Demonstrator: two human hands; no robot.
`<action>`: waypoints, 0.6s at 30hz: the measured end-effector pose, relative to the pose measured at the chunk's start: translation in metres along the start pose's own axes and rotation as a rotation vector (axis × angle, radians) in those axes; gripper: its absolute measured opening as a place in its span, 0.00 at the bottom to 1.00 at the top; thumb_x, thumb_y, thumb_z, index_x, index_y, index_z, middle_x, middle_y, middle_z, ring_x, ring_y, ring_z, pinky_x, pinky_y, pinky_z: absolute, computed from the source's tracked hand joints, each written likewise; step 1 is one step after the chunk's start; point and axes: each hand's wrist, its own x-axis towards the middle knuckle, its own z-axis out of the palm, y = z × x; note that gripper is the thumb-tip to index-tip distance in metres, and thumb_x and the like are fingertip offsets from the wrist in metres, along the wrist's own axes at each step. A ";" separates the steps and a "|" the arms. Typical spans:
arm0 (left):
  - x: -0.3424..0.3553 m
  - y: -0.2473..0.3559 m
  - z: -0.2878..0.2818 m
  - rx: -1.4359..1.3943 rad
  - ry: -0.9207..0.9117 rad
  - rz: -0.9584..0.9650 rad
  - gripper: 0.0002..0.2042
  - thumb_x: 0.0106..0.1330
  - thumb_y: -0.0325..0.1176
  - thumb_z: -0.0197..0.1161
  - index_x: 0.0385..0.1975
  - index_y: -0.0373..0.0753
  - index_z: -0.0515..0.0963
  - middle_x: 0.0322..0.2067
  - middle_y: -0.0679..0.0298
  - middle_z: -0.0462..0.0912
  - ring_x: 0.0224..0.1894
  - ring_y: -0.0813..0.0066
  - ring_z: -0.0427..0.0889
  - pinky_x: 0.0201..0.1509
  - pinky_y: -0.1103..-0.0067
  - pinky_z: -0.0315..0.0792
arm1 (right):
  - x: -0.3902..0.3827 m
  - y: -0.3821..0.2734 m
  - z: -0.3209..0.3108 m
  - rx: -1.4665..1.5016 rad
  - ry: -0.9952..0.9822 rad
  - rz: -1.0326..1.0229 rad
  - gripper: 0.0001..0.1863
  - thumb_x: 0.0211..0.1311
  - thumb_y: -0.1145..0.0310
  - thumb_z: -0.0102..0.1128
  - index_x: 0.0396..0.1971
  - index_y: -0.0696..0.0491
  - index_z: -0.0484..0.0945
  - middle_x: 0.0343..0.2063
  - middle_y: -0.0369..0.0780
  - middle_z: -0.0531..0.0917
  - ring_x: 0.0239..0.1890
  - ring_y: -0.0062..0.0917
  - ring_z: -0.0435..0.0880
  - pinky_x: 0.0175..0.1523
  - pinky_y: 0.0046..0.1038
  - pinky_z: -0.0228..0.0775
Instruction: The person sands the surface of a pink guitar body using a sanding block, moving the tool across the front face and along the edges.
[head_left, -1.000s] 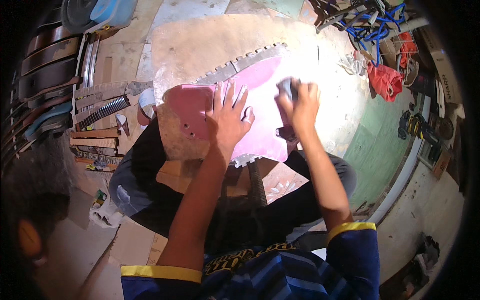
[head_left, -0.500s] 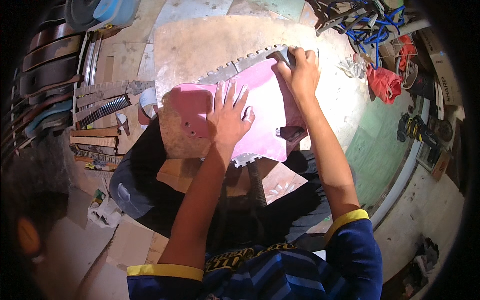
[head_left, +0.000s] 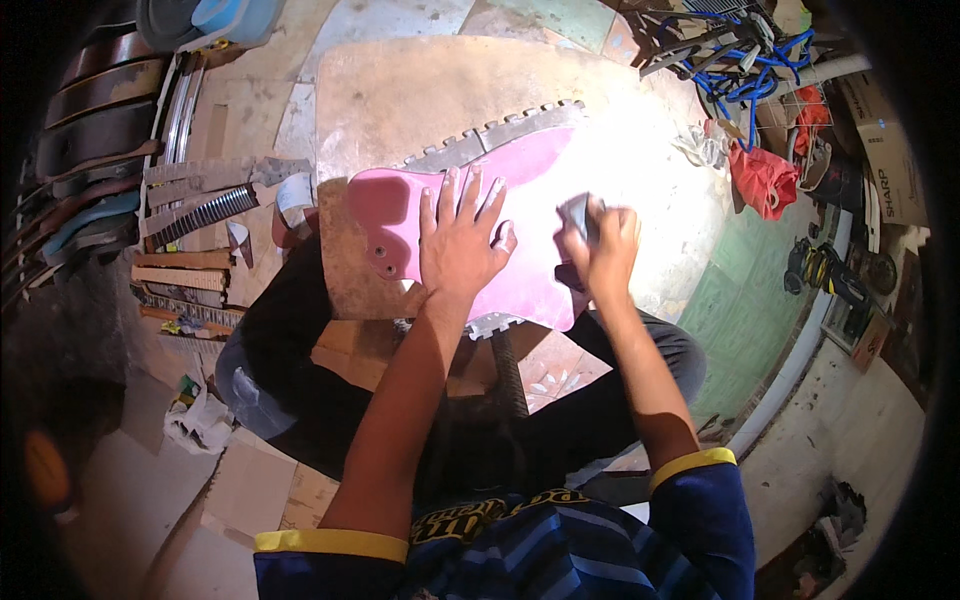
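A pink electric guitar body lies flat in front of me, its right side washed out by glare. Grey interlocking foam mat pokes out from under its far and near edges. Beneath them is a worn wooden board. My left hand rests palm down on the middle of the body, fingers spread. At the body's right edge, my right hand, somewhat blurred, grips a small grey sanding block. Whether the block touches the edge is hard to tell in the glare.
Wooden guitar necks lie to the left, below a stack of dark curved pieces. Blue cords and a red cloth or bag sit at the far right. A white plastic bag is at the lower left.
My right hand has come toward me with the sanding block, from the far right tip down along the right edge. My left hand stays pressed on the guitar body.
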 end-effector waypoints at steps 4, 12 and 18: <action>0.000 0.002 -0.005 0.019 -0.035 -0.007 0.28 0.69 0.52 0.60 0.70 0.60 0.74 0.75 0.64 0.66 0.78 0.54 0.58 0.81 0.51 0.48 | 0.039 -0.005 0.002 -0.014 0.028 0.081 0.27 0.45 0.60 0.80 0.47 0.53 0.83 0.40 0.50 0.78 0.44 0.49 0.78 0.50 0.46 0.73; -0.002 0.003 -0.002 0.012 -0.018 0.009 0.28 0.68 0.51 0.61 0.69 0.59 0.74 0.74 0.62 0.67 0.78 0.52 0.59 0.80 0.50 0.50 | -0.007 0.010 -0.003 -0.030 0.038 0.047 0.28 0.43 0.60 0.80 0.47 0.53 0.83 0.40 0.51 0.79 0.45 0.48 0.79 0.49 0.46 0.73; 0.000 0.001 0.012 -0.164 0.027 -0.007 0.27 0.68 0.49 0.61 0.69 0.59 0.75 0.73 0.61 0.68 0.77 0.47 0.60 0.76 0.49 0.57 | 0.075 0.016 -0.001 0.004 0.150 0.147 0.28 0.45 0.60 0.79 0.48 0.53 0.83 0.40 0.50 0.79 0.45 0.47 0.79 0.50 0.46 0.73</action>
